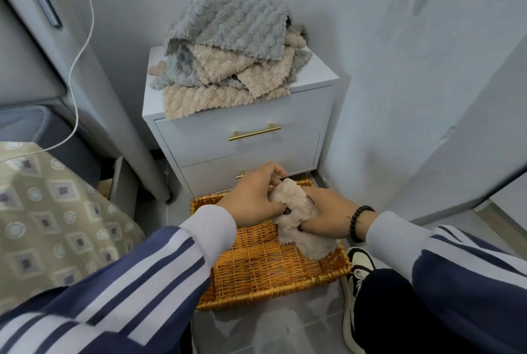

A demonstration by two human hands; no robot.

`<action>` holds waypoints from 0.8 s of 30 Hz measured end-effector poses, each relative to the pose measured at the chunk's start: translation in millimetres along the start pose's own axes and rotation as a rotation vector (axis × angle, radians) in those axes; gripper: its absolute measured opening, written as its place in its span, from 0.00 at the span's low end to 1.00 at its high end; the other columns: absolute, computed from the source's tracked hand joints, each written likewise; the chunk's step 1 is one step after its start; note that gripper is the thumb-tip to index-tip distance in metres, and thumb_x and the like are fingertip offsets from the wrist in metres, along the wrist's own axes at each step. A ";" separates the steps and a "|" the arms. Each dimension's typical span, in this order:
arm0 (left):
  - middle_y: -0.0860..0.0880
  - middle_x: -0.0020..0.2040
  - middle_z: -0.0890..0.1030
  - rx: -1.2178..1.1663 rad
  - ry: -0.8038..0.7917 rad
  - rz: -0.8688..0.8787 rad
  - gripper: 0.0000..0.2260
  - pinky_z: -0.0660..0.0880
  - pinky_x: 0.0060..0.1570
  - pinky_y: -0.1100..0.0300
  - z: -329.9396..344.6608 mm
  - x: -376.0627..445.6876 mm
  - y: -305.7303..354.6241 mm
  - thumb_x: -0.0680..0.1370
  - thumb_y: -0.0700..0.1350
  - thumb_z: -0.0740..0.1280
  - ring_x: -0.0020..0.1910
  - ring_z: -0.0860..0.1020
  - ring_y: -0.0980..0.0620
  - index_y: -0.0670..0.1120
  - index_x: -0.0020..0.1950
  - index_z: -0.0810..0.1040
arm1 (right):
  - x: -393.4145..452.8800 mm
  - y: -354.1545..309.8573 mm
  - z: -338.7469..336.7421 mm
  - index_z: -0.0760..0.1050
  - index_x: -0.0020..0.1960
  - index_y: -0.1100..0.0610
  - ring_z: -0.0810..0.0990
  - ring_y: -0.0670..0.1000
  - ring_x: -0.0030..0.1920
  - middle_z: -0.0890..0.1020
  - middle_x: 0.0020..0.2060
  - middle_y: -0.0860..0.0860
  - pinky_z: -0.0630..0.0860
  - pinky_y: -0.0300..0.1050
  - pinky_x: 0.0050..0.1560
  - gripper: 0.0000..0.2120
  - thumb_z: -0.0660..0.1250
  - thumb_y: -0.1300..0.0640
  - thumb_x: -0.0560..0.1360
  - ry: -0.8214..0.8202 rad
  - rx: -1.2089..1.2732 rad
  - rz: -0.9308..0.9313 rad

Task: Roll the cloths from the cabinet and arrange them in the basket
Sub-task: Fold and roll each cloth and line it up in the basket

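A beige fluffy cloth (296,205) is held above the orange wicker basket (271,268) on the floor. My left hand (253,197) grips its upper left part with curled fingers. My right hand (325,215) grips it from the right, and the cloth's loose end hangs down into the basket's right side. A heap of grey and beige cloths (228,60) lies on top of the white two-drawer cabinet (245,137) behind the basket.
A grey wall stands right of the cabinet. At left are a grey upholstered panel with a white cable (77,68) and a patterned bedcover (57,211). My shoe (356,282) rests beside the basket's right edge on the tiled floor.
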State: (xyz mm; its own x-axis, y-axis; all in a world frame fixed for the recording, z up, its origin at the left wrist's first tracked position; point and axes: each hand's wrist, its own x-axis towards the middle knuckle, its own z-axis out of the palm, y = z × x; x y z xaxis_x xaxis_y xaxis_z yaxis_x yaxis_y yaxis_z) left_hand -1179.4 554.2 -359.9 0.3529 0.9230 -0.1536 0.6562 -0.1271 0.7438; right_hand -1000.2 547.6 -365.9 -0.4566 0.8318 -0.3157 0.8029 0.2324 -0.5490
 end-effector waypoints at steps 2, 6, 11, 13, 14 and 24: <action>0.51 0.55 0.76 -0.002 0.041 -0.034 0.25 0.77 0.51 0.60 11.7 10.1 -11.6 0.73 0.42 0.73 0.51 0.78 0.54 0.49 0.66 0.68 | 10.9 16.3 9.0 0.71 0.61 0.53 0.76 0.52 0.53 0.78 0.53 0.50 0.74 0.44 0.53 0.17 0.68 0.52 0.74 0.051 -0.003 0.086; 0.51 0.53 0.76 -0.130 0.091 -0.212 0.23 0.74 0.49 0.62 39.4 31.2 -38.8 0.76 0.43 0.69 0.52 0.78 0.52 0.48 0.69 0.66 | 28.9 54.2 38.1 0.68 0.60 0.52 0.78 0.56 0.50 0.79 0.51 0.52 0.77 0.50 0.50 0.20 0.67 0.46 0.72 0.175 0.000 0.302; 0.50 0.53 0.78 -0.321 -0.046 -0.452 0.15 0.78 0.52 0.56 91.1 44.5 -81.6 0.76 0.41 0.66 0.52 0.79 0.51 0.47 0.63 0.71 | 38.0 85.0 85.9 0.66 0.60 0.50 0.79 0.57 0.52 0.80 0.52 0.51 0.77 0.51 0.51 0.19 0.65 0.44 0.73 0.239 0.069 0.482; 0.44 0.54 0.79 -0.432 -0.117 -0.531 0.12 0.76 0.49 0.54 109.3 45.7 -91.8 0.78 0.38 0.63 0.52 0.80 0.47 0.47 0.59 0.71 | 43.6 96.2 105.5 0.67 0.60 0.49 0.80 0.58 0.53 0.80 0.54 0.52 0.78 0.53 0.52 0.19 0.63 0.43 0.73 0.198 0.067 0.505; 0.42 0.54 0.79 -0.496 -0.144 -0.574 0.11 0.75 0.46 0.53 117.9 48.6 -97.4 0.78 0.36 0.62 0.50 0.80 0.46 0.47 0.58 0.71 | 47.7 100.9 113.7 0.67 0.59 0.50 0.79 0.58 0.53 0.80 0.54 0.52 0.77 0.54 0.53 0.18 0.63 0.44 0.73 0.170 0.066 0.519; 0.52 0.38 0.70 -0.814 -0.186 -0.779 0.13 0.67 0.35 0.61 167.9 85.6 -120.0 0.81 0.37 0.58 0.38 0.73 0.51 0.53 0.42 0.69 | 79.5 135.7 162.1 0.63 0.64 0.54 0.79 0.56 0.55 0.78 0.57 0.54 0.76 0.49 0.54 0.19 0.62 0.51 0.76 0.062 0.169 0.693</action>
State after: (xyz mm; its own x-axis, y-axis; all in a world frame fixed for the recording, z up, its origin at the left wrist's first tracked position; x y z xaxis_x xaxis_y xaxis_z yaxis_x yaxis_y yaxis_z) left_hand -1116.0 587.5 -571.5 0.1775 0.5710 -0.8016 0.1371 0.7922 0.5947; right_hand -989.7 563.6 -591.0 0.1633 0.7880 -0.5936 0.8279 -0.4367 -0.3519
